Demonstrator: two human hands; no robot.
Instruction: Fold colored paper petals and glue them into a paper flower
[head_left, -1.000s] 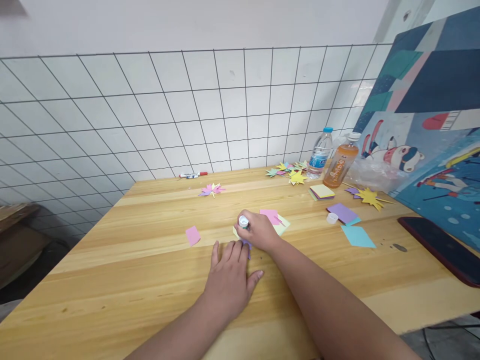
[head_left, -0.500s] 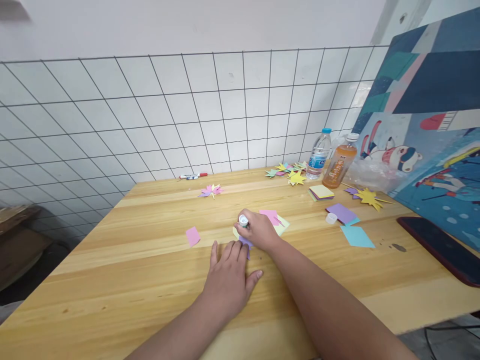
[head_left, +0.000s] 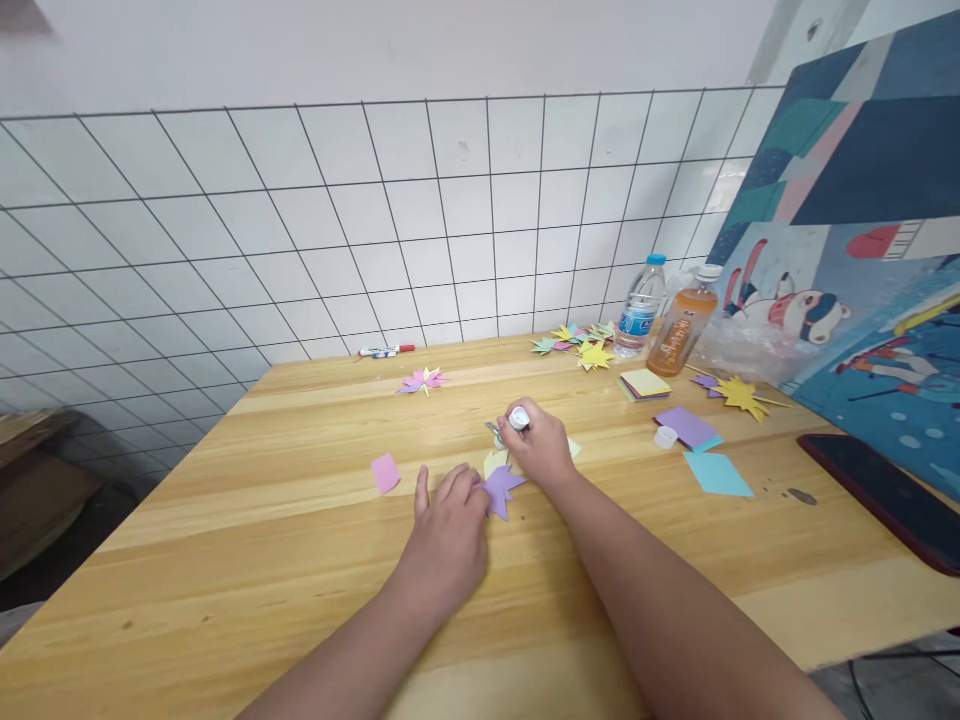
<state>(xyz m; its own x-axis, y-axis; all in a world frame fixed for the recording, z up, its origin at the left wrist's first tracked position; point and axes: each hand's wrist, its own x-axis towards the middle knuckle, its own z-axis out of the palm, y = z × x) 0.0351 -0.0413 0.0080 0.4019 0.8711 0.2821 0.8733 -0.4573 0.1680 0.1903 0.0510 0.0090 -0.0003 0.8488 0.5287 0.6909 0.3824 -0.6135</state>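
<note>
Currently, taking the jagged purple paper star [head_left: 504,490] as the centre of the dial, with 12 o'clock towards the white tiled wall [head_left: 457,220], the left hand [head_left: 448,535] is resting at 8 o'clock. Its index finger and the ones beside it are lying close together, their tips touching the star's left points; whether they are pinching the paper or only pressing it, I cannot tell. The star itself is lying flat on the light wooden table [head_left: 285,560], overlapping a pale yellow paper piece [head_left: 495,462] at about 11 o'clock.

At 1 o'clock the right hand [head_left: 541,442] is gripping a short cylinder with a round white end [head_left: 518,418], its fingers clamped around it and hiding most of its body. The white end is facing up, and the cylinder is standing clear of the star.

Farther out, a small pink paper rectangle [head_left: 386,473] is lying at 9 o'clock and a pink, lilac and yellow paper flower [head_left: 424,381] at 11. A heap of multicoloured paper stars [head_left: 581,345] is sitting at 1 o'clock, a stack of coloured square papers [head_left: 643,387] at 2, and a light-blue paper square [head_left: 718,474] at 3.
</note>
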